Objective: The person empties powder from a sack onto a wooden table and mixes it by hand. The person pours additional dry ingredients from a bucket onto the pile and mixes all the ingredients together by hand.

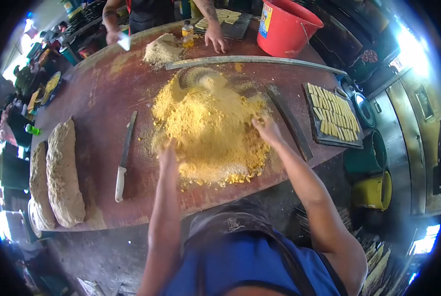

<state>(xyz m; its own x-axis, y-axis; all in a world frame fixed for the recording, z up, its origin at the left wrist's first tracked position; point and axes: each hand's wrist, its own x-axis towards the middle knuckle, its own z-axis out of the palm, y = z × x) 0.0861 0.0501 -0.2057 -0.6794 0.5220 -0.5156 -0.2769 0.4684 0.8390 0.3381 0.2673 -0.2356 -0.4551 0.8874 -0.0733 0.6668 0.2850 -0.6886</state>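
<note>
Working the crumbly yellow heap with pale powder (208,126), mid-table. Left hand (168,152) at its left flank, blurred; grip cannot be told. Right hand (266,130) at its right flank, fingers parted, half open. Technique, judged: scoop low from both sides, fold inward, lift gently to limit dust; draw in pale grains along the near rim. Margins: near rim close to the table edge, spill risk. Dark flat bar (290,123) near on the right; wider reddish-brown tabletop (99,133) beyond the white-handled long knife (121,180), leftward.
</note>
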